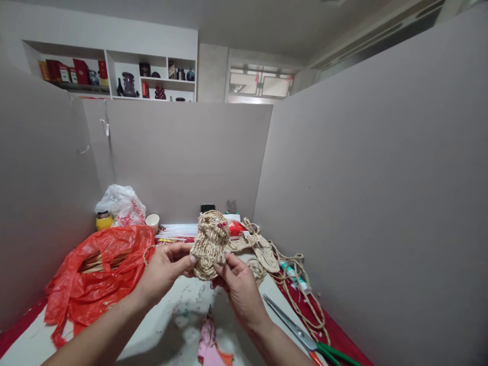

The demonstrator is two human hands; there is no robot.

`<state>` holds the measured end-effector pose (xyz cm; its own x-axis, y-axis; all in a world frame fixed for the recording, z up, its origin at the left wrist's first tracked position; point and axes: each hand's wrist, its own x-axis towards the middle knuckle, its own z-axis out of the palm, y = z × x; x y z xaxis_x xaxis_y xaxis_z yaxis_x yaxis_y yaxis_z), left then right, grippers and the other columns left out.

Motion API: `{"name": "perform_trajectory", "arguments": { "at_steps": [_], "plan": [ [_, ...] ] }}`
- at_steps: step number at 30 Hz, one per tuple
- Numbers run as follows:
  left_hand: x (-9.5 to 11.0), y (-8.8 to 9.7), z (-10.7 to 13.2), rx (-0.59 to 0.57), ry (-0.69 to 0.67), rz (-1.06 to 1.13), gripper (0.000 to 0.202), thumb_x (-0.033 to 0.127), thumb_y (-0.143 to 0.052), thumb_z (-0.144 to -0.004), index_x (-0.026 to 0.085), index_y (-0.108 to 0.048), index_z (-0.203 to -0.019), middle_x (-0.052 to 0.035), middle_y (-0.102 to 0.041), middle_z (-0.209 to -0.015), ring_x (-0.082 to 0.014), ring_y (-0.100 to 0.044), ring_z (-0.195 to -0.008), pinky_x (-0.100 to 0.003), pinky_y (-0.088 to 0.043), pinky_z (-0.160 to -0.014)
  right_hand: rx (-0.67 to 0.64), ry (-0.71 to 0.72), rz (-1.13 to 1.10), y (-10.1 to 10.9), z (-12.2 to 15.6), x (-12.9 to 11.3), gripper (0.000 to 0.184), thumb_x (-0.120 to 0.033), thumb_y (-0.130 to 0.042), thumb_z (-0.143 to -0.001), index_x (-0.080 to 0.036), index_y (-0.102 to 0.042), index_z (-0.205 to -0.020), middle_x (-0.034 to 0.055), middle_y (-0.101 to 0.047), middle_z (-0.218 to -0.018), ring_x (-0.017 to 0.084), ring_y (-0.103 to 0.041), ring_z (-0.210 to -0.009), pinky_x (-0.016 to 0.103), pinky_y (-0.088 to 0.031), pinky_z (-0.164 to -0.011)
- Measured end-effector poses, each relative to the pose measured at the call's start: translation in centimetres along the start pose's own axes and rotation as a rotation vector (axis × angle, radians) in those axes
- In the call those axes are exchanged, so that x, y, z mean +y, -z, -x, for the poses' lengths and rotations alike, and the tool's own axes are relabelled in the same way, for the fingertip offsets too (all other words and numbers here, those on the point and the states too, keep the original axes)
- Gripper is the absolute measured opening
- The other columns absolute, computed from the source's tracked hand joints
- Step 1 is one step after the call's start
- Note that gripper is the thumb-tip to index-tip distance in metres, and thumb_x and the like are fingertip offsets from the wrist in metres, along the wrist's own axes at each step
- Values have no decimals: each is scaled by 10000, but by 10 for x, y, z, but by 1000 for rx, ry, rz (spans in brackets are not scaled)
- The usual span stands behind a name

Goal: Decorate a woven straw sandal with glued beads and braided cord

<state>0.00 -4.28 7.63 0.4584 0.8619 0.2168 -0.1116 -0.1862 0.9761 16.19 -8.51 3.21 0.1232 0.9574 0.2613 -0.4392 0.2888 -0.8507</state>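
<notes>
Both hands hold up a small woven straw slipper (210, 244) over the middle of the table. It is made of twisted straw cord and bears a few tiny red beads near its upper right. My left hand (168, 264) pinches its left edge between thumb and fingers. On the lower right edge, the thumb and fingers of my right hand (238, 279) are closed as well. Behind the slipper, to the right, lies a flat coiled straw sole (266, 254) with loose straw cord (310, 305) trailing from the pile. Below the hands is a pink-wrapped tool with a dark nozzle (208, 330), like a glue gun.
Scissors with green handles (301, 335) lie at the right. A red plastic bag (95, 279) with brown strips fills the left side. Farther back are a yellow jar (103, 221), a white bag (124, 203), a paper cup (152, 222) and white sticks (177, 230). Grey panels (183, 152) enclose the table.
</notes>
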Motion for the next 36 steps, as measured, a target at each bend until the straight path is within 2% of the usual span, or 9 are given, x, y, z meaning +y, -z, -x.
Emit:
{"name": "perform_trajectory", "arguments": {
  "at_steps": [4,8,11,14,18,26,32,36],
  "plan": [
    [-1,-4,3,9,-49,22,264,305,-734,-704,144,-723,-912,-49,-715,-769,-112,-577,-616,-231,-460,-600,-36,-102,-106,-10,7,-2,310,-320,-749,-708,-191,-653,-973,31,-649,-886,145,-554,-706,222,-462,-506],
    [-2,-9,6,-51,-68,51,247,293,-727,-723,143,-726,-919,-59,-724,-810,-128,-594,-682,-239,-476,-654,30,-169,-160,-12,8,2,302,-291,-796,-640,-186,-648,-882,6,-640,-797,120,-539,-646,194,-420,-470],
    [-4,-12,6,-43,-40,49,229,276,-734,-721,147,-726,-910,-55,-726,-822,-140,-612,-726,-239,-482,-681,64,-158,-151,-11,7,4,283,-295,-822,-611,-168,-650,-797,-7,-640,-735,97,-513,-596,184,-399,-466],
    [-6,-13,5,3,-8,19,189,275,-752,-696,138,-725,-823,-36,-709,-736,-125,-599,-653,-221,-470,-624,64,-134,-122,-10,5,5,278,-294,-831,-595,-170,-654,-772,-15,-646,-694,100,-514,-585,186,-390,-467],
    [-8,-13,5,41,3,-15,173,289,-732,-700,123,-685,-697,-13,-657,-608,-108,-563,-556,-214,-442,-565,-5,-105,-66,-10,4,6,239,-301,-820,-618,-163,-677,-749,-10,-647,-641,101,-497,-546,196,-382,-465],
    [-7,-12,7,48,-23,-79,219,309,-694,-698,139,-588,-610,22,-555,-536,-94,-486,-520,-209,-374,-523,-132,-81,10,-6,2,8,175,-309,-789,-673,-165,-711,-736,2,-647,-654,103,-471,-547,200,-386,-468],
    [-7,-12,3,68,-3,-90,221,289,-704,-631,151,-556,-542,46,-499,-478,-76,-421,-472,-195,-330,-477,-109,-119,-9,-7,4,10,224,-328,-811,-642,-160,-699,-739,-2,-633,-662,100,-471,-550,194,-399,-462],
    [-9,-11,-2,80,18,-115,233,275,-672,-663,152,-534,-523,50,-485,-456,-70,-411,-462,-194,-324,-481,-65,-152,-49,-9,5,11,287,-399,-782,-671,-161,-677,-793,-9,-618,-663,97,-483,-551,187,-404,-454]
  ]
}}
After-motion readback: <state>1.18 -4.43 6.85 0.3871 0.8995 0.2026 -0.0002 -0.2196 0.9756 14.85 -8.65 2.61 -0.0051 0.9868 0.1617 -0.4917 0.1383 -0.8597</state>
